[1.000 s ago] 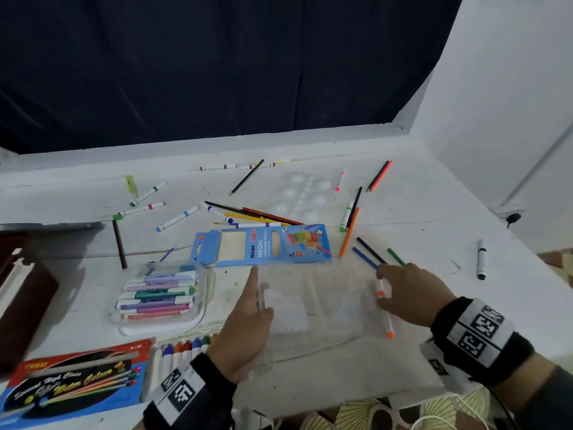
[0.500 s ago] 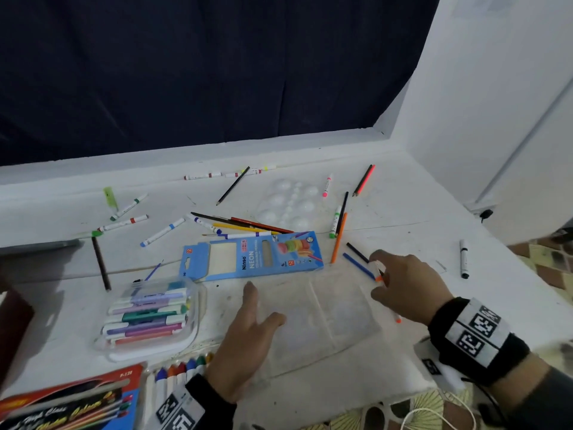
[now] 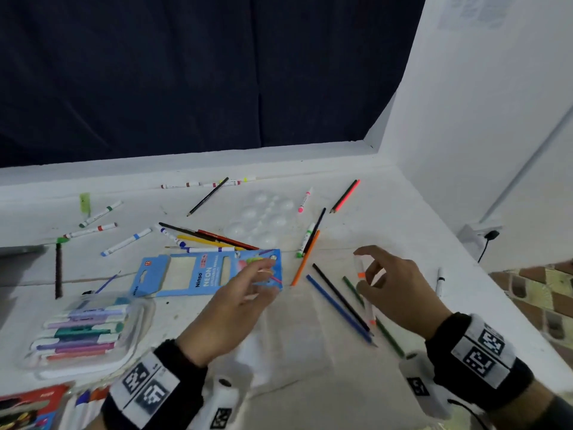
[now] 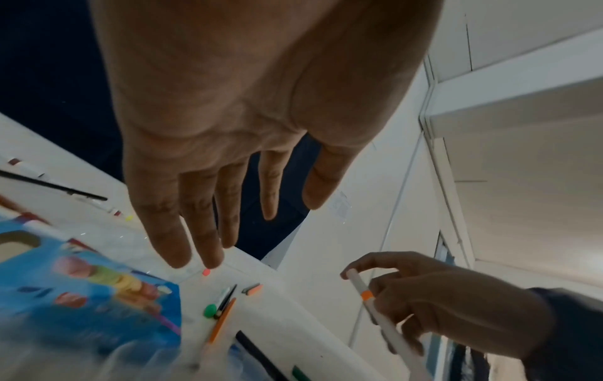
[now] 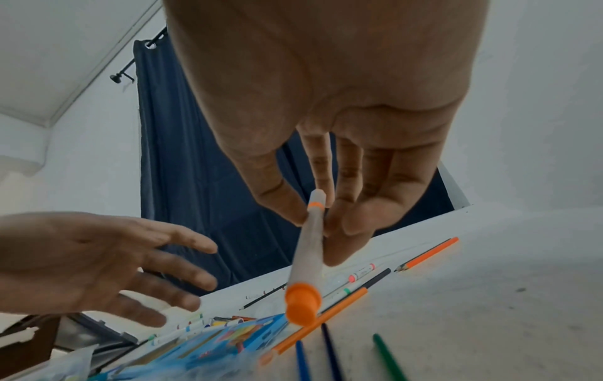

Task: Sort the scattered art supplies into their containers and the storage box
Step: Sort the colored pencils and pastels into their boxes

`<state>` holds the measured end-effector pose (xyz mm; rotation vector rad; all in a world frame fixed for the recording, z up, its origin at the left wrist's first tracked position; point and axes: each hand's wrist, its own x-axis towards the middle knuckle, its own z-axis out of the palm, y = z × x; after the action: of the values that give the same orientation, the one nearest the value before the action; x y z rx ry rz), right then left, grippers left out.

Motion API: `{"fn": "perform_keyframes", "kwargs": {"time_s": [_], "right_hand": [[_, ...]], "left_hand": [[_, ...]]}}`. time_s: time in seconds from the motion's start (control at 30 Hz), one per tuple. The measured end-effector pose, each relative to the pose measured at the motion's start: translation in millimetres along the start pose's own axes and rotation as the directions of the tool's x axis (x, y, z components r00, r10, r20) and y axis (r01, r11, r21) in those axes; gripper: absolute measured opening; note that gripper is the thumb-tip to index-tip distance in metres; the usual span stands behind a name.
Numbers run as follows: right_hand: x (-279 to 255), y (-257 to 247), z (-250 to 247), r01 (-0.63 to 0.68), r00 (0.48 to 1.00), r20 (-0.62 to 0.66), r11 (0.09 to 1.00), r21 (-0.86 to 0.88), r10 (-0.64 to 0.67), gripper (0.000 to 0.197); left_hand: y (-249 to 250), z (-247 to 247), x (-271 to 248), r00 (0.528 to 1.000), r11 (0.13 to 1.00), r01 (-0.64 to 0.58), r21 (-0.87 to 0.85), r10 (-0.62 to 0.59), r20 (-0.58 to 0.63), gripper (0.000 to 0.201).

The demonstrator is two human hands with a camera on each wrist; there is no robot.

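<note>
My right hand [image 3: 361, 268] pinches a white marker with an orange cap [image 3: 369, 308] between thumb and fingers, lifted off the table; the pinch [image 5: 318, 216] on the marker [image 5: 308, 257] is plain in the right wrist view. My left hand [image 3: 242, 302] hovers with straight fingers, holding nothing, over the right end of the blue Ninso Neon pencil box [image 3: 186, 274]. In the left wrist view its fingers [image 4: 202, 232] spread above the box [image 4: 91, 296]. A clear case of several markers [image 3: 83, 330] lies at the left. A clear flat pouch [image 3: 294, 324] lies between my hands.
Blue, black and green pencils [image 3: 338, 308] lie under my right hand, an orange pencil [image 3: 305, 259] beside the box. More markers and pencils are scattered behind, around a clear palette [image 3: 260, 218]. A black-capped marker [image 3: 439, 280] lies near the right edge. A red box [image 3: 31, 405] sits front left.
My right hand has lifted the orange-capped marker off the table. My left hand has left the clear pouch and moved forward and right, over the blue box.
</note>
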<state>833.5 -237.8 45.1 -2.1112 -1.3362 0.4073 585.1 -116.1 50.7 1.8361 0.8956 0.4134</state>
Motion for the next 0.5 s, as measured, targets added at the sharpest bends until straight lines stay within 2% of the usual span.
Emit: {"fn": "perform_keyframes", "kwargs": {"time_s": [0.07,0.17,0.3,0.43,0.5], "right_hand": [[11,16,-15,0.035,0.999,0.025,0.999,0.041,-0.036,0.040],[29,38,-34,0.078,0.994,0.065,0.992,0.095,-0.085,0.039],[47,56,-50,0.092,0.990,0.093,0.982,0.165,-0.108,0.038],[56,63,-62,0.075,0.989,0.102,0.958,0.278,-0.107,0.038],[59,63,-66,0.069,0.989,0.098,0.941,0.330,-0.107,0.038]], "left_hand": [[16,13,26,1.000,0.997,0.011,0.074,-0.009,-0.027,0.025],[32,35,75,0.998,0.968,0.006,0.250,0.009,-0.060,0.020],[32,57,142,0.997,0.832,0.081,0.549,-0.073,-0.035,0.032],[19,74,185,0.985,0.693,0.138,0.708,-0.171,-0.024,0.029],[12,80,197,0.982,0.655,0.151,0.741,-0.185,-0.036,0.027]]}}
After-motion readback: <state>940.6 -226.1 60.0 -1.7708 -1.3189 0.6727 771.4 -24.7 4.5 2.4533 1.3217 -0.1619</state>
